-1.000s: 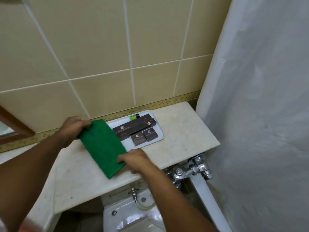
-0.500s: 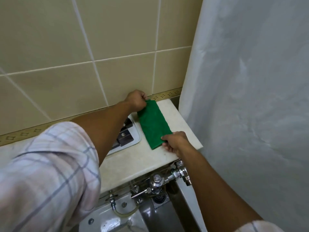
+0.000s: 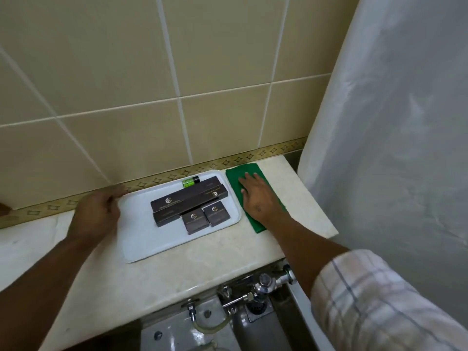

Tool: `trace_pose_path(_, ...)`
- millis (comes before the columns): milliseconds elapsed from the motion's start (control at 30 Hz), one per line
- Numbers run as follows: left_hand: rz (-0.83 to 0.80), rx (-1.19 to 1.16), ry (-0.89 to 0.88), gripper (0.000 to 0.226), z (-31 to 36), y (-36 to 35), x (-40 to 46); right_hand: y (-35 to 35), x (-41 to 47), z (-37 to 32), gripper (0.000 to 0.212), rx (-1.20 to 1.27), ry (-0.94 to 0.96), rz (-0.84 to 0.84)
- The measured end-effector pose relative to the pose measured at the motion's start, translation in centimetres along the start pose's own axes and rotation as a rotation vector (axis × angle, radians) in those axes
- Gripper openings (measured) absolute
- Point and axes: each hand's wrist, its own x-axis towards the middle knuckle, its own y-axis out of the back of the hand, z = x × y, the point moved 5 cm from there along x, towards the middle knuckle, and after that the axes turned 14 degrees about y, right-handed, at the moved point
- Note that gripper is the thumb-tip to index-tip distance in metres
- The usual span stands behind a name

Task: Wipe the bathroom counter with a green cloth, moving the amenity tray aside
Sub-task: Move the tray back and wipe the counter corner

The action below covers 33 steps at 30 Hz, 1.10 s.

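Fingers (image 3: 249, 179) flat on green cloth (image 3: 234, 177)

I am in a bathroom, most likely a hotel or guest one. The wall ahead of me is faced with large beige glazed ceramic tiles (image 3: 222, 59) over a narrow gold diamond-patterned border strip (image 3: 253, 159). Below it runs a cream marble-look stone counter (image 3: 177, 269). A translucent white plastic shower curtain (image 3: 395, 122) hangs at my right. Chrome flush-valve plumbing (image 3: 263, 285) sits under the counter edge, above a white porcelain fixture (image 3: 177, 330). On the counter, a white rectangular plastic amenity tray (image 3: 141, 239) carries dark brown branded cardboard boxes (image 3: 188, 203), the packaged toiletries that guest rooms supply.
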Motion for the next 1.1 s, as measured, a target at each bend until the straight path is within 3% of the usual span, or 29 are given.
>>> trace_pose_path(167,-0.096,0.1,0.066,0.046,-5.4,-1.3,-1.3,-1.5,1.4,0.7,0.053,-0.095,0.041,-0.065)
trace_pose_path(433,-0.074,0.141,0.047,0.046,-6.0,-3.5,-2.1,-1.5,2.1,1.5,0.058,-0.124,0.057,-0.091)
trace_pose_path(633,-0.065,0.136,0.021,0.047,-6.2,-3.3,-2.0,0.8,2.3,7.4,0.057,-0.13,-0.059,-0.06)
trace_pose_path(833,-0.037,0.126,0.023,0.049,-6.0,-3.0,-1.0,2.0,4.1,9.6,0.055,-0.139,-0.025,-0.069)
trace_pose_path(900,-0.052,0.156,-0.013,0.055,-6.3,-3.6,-2.4,1.3,1.7,10.0,0.056,-0.147,-0.027,-0.106)
trace_pose_path(1100,-0.037,0.124,-0.01,0.045,-6.0,-3.4,-1.6,2.0,-3.9,11.0,0.057,-0.144,-0.046,-0.091)
